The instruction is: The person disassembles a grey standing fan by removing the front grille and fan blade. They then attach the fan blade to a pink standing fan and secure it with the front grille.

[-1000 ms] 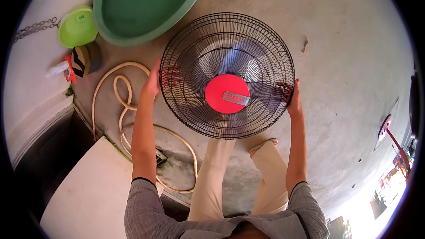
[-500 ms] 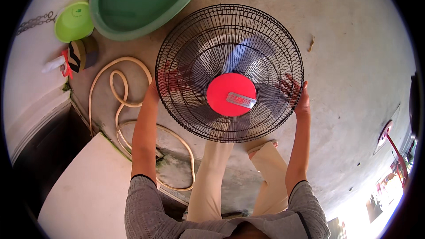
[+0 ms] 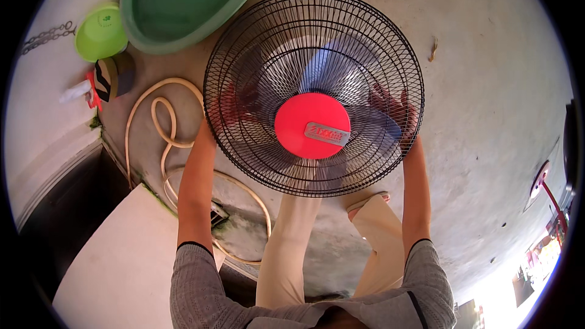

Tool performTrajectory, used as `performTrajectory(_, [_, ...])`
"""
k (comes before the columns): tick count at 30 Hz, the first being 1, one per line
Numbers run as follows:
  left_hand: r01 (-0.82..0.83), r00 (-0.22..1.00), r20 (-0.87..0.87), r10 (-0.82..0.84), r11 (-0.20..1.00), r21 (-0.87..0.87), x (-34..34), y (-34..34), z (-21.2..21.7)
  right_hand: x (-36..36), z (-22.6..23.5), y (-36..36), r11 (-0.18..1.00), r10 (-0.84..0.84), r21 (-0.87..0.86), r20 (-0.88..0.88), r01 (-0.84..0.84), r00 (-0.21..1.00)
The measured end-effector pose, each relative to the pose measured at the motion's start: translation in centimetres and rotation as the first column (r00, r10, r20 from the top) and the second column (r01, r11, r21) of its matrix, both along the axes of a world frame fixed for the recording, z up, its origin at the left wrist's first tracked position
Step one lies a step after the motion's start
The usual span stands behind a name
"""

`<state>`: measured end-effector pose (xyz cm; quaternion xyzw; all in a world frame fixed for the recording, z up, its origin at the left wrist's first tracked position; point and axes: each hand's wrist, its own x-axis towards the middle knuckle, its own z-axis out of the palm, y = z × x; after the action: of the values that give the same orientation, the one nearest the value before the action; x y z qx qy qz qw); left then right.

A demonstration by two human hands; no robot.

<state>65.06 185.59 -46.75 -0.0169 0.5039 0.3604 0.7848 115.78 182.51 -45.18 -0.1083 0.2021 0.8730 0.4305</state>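
Black wire fan guard (image 3: 314, 42), thin glossy metal, red hub cap (image 3: 312, 125) smooth matt plastic, green basin (image 3: 183, 0) at 11 o'clock smooth plastic, cream hose (image 3: 159, 140) rubbery, floor (image 3: 487, 85) rough grey concrete

Grey concrete floor (image 3: 487, 85) lying stained and cracked, large green basin (image 3: 189, 0) and lime bowl (image 3: 100, 31) sitting at upper left, cream hose (image 3: 164, 140) coiling beside a white slab (image 3: 116, 262), daylight glaring at lower right.
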Motion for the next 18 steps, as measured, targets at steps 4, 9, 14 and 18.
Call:
performTrajectory(4, [0.015,1.000,-0.012,-0.015,1.000,0.000,0.5,-0.3,1.0,0.4,1.0,-0.5,0.990,-0.039,0.134,0.036,0.034,0.999])
performTrajectory(9, [0.063,0.998,-0.029,-0.063,0.998,-0.001,2.3,-0.5,3.5,2.5,3.3,-2.8,0.971,-0.062,0.229,-0.010,0.063,0.998])
performTrajectory(14, [0.191,0.981,-0.036,-0.192,0.981,-0.030,6.1,-1.9,9.2,6.7,7.9,-9.7,0.947,-0.138,0.291,-0.009,0.135,0.990])
performTrajectory(18, [0.355,0.935,0.007,-0.355,0.934,-0.036,12.6,-3.0,15.1,12.7,10.8,-20.6,0.782,-0.588,-0.528,-0.445,0.332,0.675])
